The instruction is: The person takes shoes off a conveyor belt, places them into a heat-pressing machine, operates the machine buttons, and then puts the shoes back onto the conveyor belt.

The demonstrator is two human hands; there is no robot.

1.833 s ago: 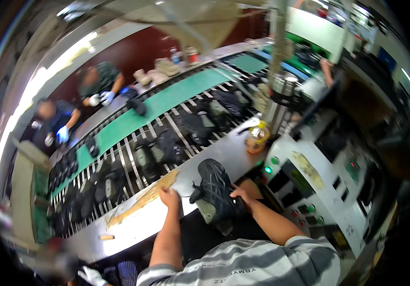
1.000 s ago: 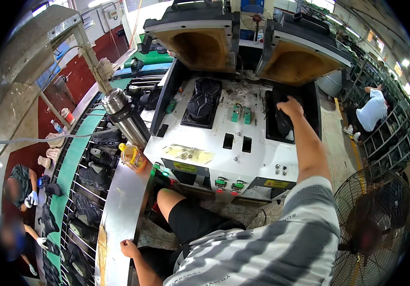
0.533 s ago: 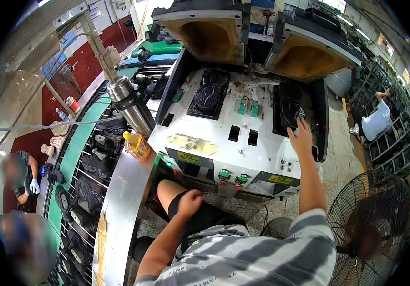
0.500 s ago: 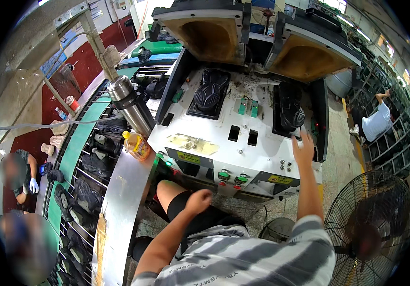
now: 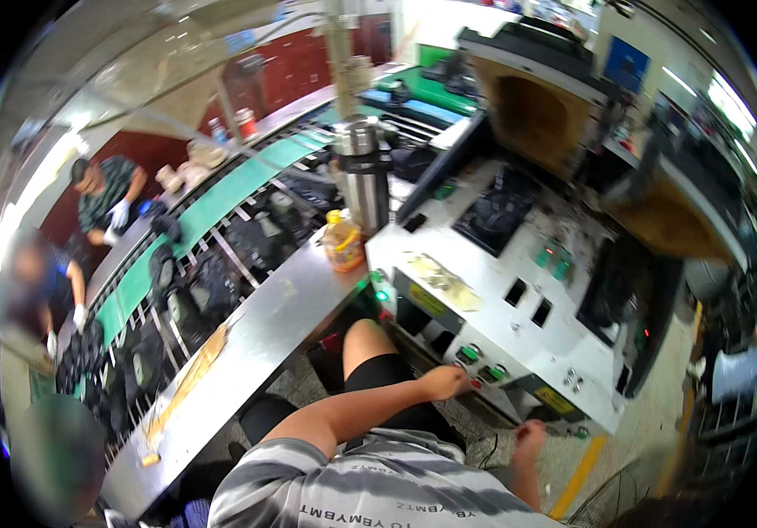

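Note:
My left hand [image 5: 447, 383], fingers curled in with nothing seen in them, is at the front of the white two-station machine [image 5: 475, 326], beside its green-and-red push buttons [image 5: 468, 354]. Lower and to the right, my right hand [image 5: 530, 436] hangs near the machine's front edge, its fingers smeared by motion. On the machine top, one black shoe [image 5: 503, 207] lies on the left station and another black shoe [image 5: 614, 290] on the right one. Raised above them are two hinged lids, the left lid [image 5: 537, 110] and the right lid [image 5: 682, 211], both with brown hollow linings.
To the left, a roller conveyor with a green belt [image 5: 211, 207] carries several dark shoes. A steel flask [image 5: 365, 189] and a yellow-orange bottle [image 5: 343, 242] stand by the metal ledge [image 5: 264, 321]. Co-workers [image 5: 113, 194] are across the conveyor. A fan [image 5: 633, 493] blurs at lower right.
My view has swung left. The right hand has come away from the right-hand shoe, down to the machine's front. My left hand has moved to the buttons. Both lids stay raised.

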